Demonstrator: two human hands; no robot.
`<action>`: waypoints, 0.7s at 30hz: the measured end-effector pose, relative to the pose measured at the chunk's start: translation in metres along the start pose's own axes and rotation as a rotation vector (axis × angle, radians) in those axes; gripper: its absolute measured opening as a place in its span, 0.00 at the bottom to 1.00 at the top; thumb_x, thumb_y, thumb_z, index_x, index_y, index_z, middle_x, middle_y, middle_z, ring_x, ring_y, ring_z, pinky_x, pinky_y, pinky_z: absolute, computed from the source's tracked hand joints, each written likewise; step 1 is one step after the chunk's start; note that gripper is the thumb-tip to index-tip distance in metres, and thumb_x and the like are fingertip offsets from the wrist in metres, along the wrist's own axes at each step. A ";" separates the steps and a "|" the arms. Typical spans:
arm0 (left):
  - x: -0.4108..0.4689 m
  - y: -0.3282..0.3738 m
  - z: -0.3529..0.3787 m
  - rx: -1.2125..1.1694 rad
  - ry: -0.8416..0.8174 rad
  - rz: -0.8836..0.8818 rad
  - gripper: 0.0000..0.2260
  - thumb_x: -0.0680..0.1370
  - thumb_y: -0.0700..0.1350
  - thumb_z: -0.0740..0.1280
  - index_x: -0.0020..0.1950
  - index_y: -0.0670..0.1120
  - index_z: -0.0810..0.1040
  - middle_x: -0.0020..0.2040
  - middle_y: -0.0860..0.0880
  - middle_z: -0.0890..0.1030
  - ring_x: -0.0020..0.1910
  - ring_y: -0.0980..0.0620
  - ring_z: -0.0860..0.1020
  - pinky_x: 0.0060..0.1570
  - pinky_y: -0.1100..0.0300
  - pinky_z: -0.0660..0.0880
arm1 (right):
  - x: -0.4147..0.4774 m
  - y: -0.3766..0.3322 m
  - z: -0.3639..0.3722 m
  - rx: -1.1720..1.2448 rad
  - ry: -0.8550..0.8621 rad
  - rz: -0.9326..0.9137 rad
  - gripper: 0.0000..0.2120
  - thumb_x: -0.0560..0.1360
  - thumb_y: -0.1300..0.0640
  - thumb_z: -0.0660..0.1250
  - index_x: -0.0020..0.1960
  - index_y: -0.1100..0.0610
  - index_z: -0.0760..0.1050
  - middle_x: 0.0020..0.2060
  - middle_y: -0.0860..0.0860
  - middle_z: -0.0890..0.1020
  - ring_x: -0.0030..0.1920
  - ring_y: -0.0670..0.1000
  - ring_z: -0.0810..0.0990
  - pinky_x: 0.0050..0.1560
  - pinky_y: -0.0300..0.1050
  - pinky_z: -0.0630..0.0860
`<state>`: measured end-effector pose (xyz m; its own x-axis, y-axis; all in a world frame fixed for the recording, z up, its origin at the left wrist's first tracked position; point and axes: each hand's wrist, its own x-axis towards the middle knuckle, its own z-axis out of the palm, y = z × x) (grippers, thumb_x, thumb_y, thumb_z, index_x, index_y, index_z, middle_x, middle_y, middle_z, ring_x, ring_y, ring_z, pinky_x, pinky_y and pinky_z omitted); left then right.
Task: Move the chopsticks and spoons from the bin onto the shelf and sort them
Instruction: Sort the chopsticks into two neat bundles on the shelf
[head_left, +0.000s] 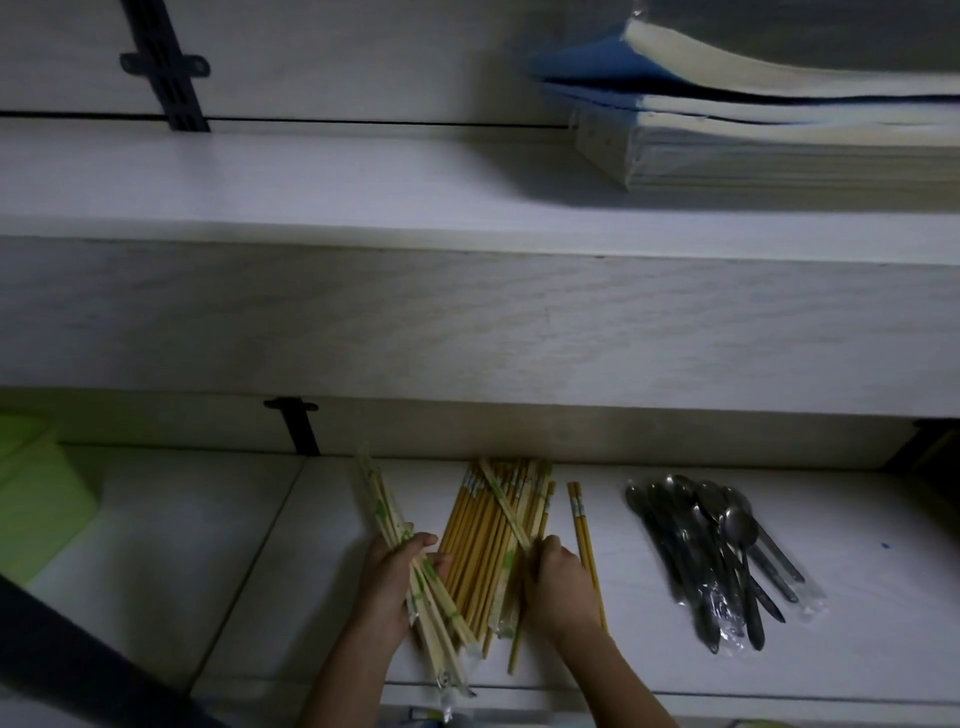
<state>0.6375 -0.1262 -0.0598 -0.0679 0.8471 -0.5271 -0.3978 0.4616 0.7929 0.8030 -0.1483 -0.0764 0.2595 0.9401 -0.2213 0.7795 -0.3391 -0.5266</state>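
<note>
On the lower shelf (857, 597) the sorting is well under way. The left hand (387, 582) is closed around a bundle of wrapped chopsticks (384, 514), fingers curled over the middle of the sticks, so the far ends fan out toward the back wall and the near ends hang past the shelf's front edge. Just to its right lies a pile of bare yellow chopsticks (480, 540) with a few wrapped pairs mixed in on top. The right hand (558, 577) rests on the right side of that pile; its fingertips seem pressed onto one wrapped pair lying slantwise across it, though the dim light makes it hard to tell whether they truly pinch it. A loose pair of yellow chopsticks (584, 540) lies just right of that hand, and the spoons (711, 551), some in clear wrappers, sit well apart on the far right. The bin is not in view.

The sticks look light and stiff, but the plastic sleeves are likely slick, so a bundle may slide apart unless it is gripped near the middle. Single pairs are best picked off the top by one end.
</note>
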 end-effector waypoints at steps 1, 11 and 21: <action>0.000 0.000 0.000 -0.003 -0.002 0.003 0.08 0.74 0.33 0.65 0.49 0.43 0.72 0.38 0.38 0.76 0.31 0.47 0.78 0.23 0.64 0.76 | 0.001 0.002 -0.002 0.024 -0.003 0.000 0.07 0.78 0.61 0.57 0.55 0.58 0.68 0.49 0.53 0.80 0.44 0.51 0.78 0.40 0.38 0.72; -0.001 -0.001 -0.003 0.071 -0.041 0.009 0.05 0.74 0.36 0.66 0.45 0.45 0.74 0.28 0.45 0.72 0.27 0.49 0.72 0.30 0.60 0.68 | 0.004 0.000 0.002 0.153 0.016 0.064 0.07 0.76 0.52 0.63 0.47 0.56 0.71 0.40 0.50 0.78 0.38 0.48 0.77 0.36 0.36 0.73; -0.005 -0.002 -0.003 0.081 -0.060 -0.015 0.03 0.75 0.36 0.66 0.44 0.43 0.75 0.33 0.42 0.76 0.32 0.47 0.75 0.36 0.57 0.73 | 0.015 0.003 -0.018 0.037 -0.013 0.166 0.07 0.75 0.54 0.65 0.48 0.57 0.74 0.41 0.51 0.77 0.42 0.49 0.79 0.41 0.41 0.78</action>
<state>0.6357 -0.1317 -0.0595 -0.0066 0.8532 -0.5216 -0.3233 0.4918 0.8085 0.8196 -0.1344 -0.0665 0.3754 0.8705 -0.3184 0.7046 -0.4912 -0.5121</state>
